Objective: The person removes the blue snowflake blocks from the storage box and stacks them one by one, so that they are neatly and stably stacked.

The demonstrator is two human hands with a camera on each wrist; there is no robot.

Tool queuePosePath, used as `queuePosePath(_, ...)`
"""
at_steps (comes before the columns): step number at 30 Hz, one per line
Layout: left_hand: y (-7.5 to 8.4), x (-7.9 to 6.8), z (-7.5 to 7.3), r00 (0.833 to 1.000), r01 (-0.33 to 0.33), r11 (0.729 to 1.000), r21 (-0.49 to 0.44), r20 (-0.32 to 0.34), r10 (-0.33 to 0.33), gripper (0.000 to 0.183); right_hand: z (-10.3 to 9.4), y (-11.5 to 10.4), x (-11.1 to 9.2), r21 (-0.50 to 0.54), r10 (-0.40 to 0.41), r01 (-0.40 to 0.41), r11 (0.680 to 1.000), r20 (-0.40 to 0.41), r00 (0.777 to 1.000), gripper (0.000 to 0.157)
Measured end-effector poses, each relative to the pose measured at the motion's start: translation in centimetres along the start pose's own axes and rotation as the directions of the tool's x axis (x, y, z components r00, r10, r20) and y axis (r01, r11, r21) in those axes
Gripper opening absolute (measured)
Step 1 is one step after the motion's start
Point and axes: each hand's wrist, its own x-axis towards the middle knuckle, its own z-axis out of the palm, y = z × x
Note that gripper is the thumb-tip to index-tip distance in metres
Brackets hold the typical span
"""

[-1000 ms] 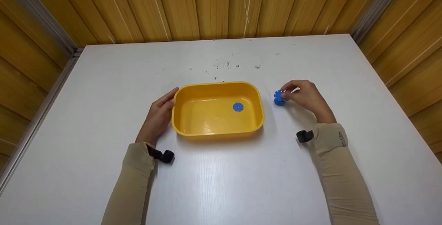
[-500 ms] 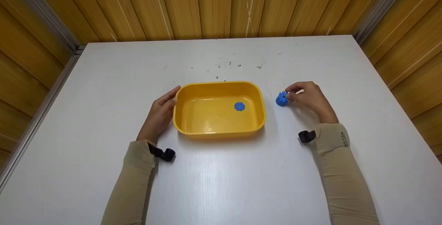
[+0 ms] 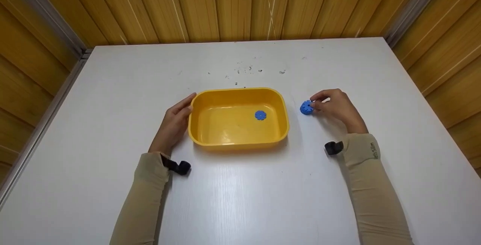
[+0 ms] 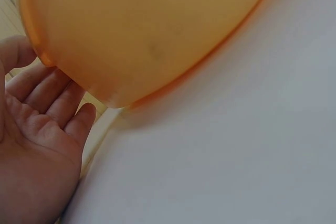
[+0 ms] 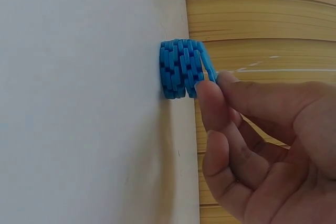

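Observation:
A yellow plastic tub (image 3: 229, 143) stands mid-table in the head view. My left hand (image 3: 174, 126) holds its left side, thumb at the rim and fingers around the far corner, partly hidden behind the wall in the left wrist view. Inside the tub, toward the right, lies one blue notched disc (image 3: 260, 115). Right of the tub, several more blue discs form a stack (image 5: 176, 69). Between thumb and fingertips, my right hand (image 3: 334, 108) pinches the top blue disc (image 5: 208, 61), which tilts away from the stack at one edge.
The white table (image 3: 240, 192) has small dark marks (image 3: 250, 70) behind the tub. Yellow wood-look panels (image 3: 233, 8) rise beyond its back and sides. Both wrists wear black cameras over tan sleeves (image 3: 372, 185).
My right hand has shifted very slightly, and the pinched disc now leans closer over the stack. The left hand and the tub stay together; the head view has moved a little.

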Motion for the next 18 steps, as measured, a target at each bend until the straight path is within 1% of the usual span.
queuePosePath(6, -0.04, 0.17, 0.08, 1.0, 0.01, 1.0, 0.013, -0.009, -0.01, 0.05, -0.06, 0.14, -0.05, -0.003, 0.005, -0.005, 1.0, 0.006, 1.0, 0.032)
queuePosePath(11, 0.02, 0.22, 0.07, 1.0, 0.004, 1.0, 0.015, -0.007, -0.004, 0.049, -0.22, -0.09, -0.11, 0.006, 0.023, -0.023, 1.0, 0.003, 1.0, 0.034)
queuePosePath(18, -0.05, 0.1, 0.16, 1.0, 0.014, 1.0, 0.005, -0.023, -0.014, 0.05, -0.61, -0.65, -0.41, 0.015, -0.013, 0.013, 1.0, -0.015, 1.0, 0.035)
